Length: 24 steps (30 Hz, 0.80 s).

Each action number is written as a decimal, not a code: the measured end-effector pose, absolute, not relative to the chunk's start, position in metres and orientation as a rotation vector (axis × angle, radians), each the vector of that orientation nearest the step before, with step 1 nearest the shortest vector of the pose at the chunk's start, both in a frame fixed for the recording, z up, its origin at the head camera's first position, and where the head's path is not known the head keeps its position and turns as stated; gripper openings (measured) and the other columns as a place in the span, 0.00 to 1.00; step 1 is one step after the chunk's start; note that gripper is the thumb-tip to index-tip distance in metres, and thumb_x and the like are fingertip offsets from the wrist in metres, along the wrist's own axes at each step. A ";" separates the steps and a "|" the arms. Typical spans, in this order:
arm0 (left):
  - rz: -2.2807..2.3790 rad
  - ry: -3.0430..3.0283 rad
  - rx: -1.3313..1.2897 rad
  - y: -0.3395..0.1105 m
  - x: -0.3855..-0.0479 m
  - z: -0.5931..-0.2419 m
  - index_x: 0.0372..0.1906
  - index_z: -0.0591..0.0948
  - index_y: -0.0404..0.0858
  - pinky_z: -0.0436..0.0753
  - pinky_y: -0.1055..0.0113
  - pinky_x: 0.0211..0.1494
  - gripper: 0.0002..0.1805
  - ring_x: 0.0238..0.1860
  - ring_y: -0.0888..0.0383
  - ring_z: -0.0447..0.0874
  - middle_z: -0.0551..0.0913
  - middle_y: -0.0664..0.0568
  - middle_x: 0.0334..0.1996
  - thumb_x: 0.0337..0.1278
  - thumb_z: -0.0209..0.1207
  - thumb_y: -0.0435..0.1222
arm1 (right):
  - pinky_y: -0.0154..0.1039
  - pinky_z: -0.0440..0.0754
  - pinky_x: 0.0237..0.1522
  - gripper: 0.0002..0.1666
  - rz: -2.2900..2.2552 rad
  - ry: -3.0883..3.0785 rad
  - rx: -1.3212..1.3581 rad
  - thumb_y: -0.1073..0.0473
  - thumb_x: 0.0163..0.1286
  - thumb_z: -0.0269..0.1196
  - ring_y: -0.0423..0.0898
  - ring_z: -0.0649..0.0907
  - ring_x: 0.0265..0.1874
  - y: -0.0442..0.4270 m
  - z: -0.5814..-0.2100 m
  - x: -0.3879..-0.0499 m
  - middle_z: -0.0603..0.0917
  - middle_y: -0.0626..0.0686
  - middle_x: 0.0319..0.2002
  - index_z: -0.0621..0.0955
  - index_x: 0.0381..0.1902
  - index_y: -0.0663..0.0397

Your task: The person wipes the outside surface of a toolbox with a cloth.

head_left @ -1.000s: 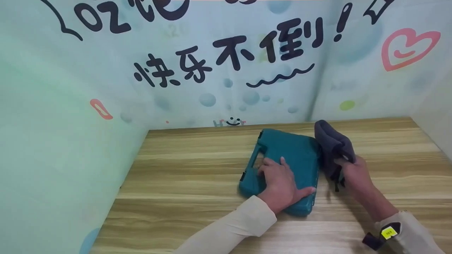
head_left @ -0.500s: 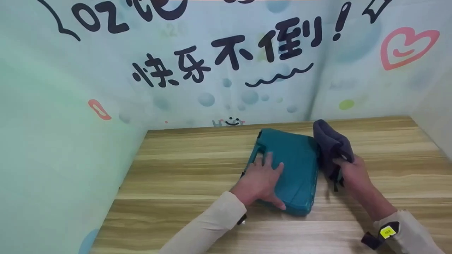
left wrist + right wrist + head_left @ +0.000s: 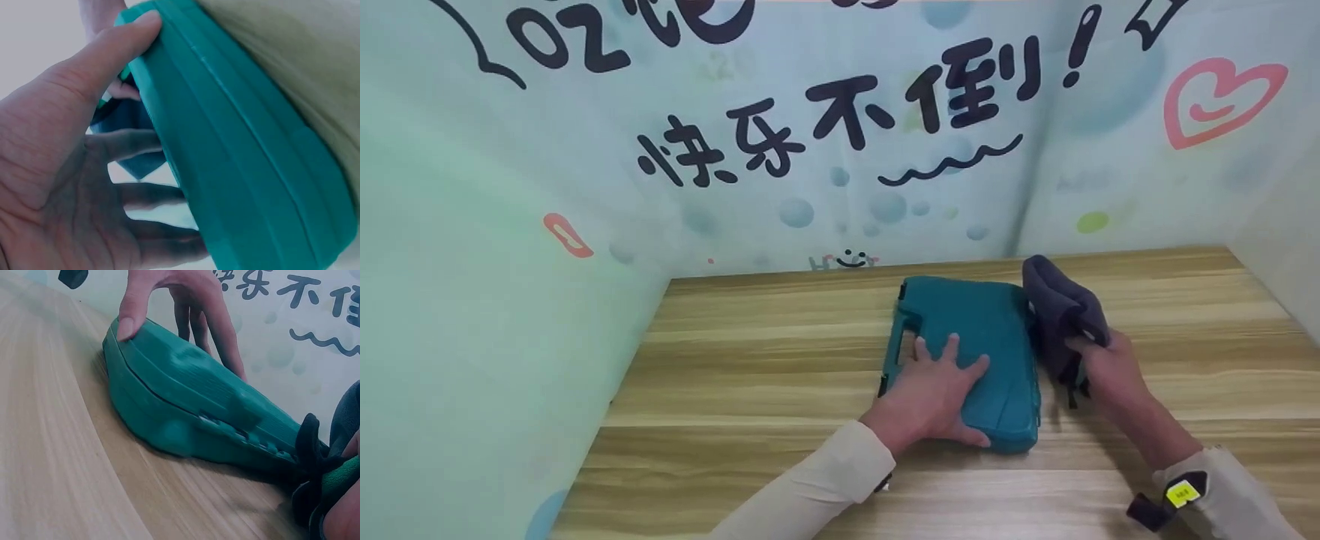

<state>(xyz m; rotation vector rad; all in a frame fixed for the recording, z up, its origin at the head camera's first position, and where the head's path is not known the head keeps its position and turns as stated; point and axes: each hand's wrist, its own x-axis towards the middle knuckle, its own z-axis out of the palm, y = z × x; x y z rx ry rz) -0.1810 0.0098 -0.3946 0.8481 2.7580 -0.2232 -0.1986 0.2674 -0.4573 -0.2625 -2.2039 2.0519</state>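
Teal carry case point(image 3: 1001, 322) touched by our wide-splayed left hand point(image 3: 931, 391) | right hand point(image 3: 1112, 371) gripping dark folded cloth point(image 3: 1057, 300) alongside | both near back edge of table point(image 3: 750, 345)

Printed backdrop point(image 3: 810, 176) behind wood-grain table point(image 3: 757, 382)

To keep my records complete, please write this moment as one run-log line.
left hand: spread fingers on teal carrying case | right hand: grips folded dark cloth beside case | case: closed, on wood-grain table
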 end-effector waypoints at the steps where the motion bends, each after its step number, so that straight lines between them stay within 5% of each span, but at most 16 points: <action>1: -0.233 2.771 0.839 0.012 -0.180 -0.395 0.82 0.53 0.62 0.64 0.42 0.70 0.58 0.74 0.29 0.54 0.51 0.46 0.80 0.45 0.59 0.76 | 0.32 0.80 0.45 0.22 2.042 -2.209 -0.263 0.69 0.71 0.59 0.38 0.81 0.43 0.267 -0.457 -0.199 0.84 0.48 0.44 0.73 0.60 0.76; 13: -0.423 2.844 0.760 0.031 -0.168 -0.398 0.82 0.52 0.60 0.80 0.55 0.58 0.59 0.69 0.33 0.66 0.58 0.44 0.78 0.45 0.49 0.81 | 0.33 0.79 0.44 0.19 2.054 -2.174 -0.263 0.72 0.69 0.57 0.41 0.80 0.41 0.266 -0.457 -0.196 0.83 0.47 0.41 0.74 0.56 0.75; 19: -0.276 2.752 0.784 0.024 -0.183 -0.382 0.80 0.58 0.61 0.77 0.50 0.61 0.53 0.70 0.38 0.64 0.58 0.46 0.77 0.50 0.55 0.76 | 0.32 0.77 0.46 0.21 1.986 -2.256 -0.269 0.69 0.71 0.58 0.40 0.79 0.43 0.264 -0.455 -0.196 0.82 0.49 0.44 0.74 0.58 0.75; 24: 0.019 2.670 0.698 0.018 -0.201 -0.378 0.80 0.59 0.61 0.65 0.44 0.70 0.53 0.78 0.42 0.48 0.49 0.48 0.81 0.50 0.63 0.71 | 0.32 0.75 0.47 0.19 1.885 -2.374 -0.176 0.68 0.73 0.56 0.43 0.77 0.42 0.259 -0.456 -0.191 0.80 0.56 0.45 0.75 0.57 0.76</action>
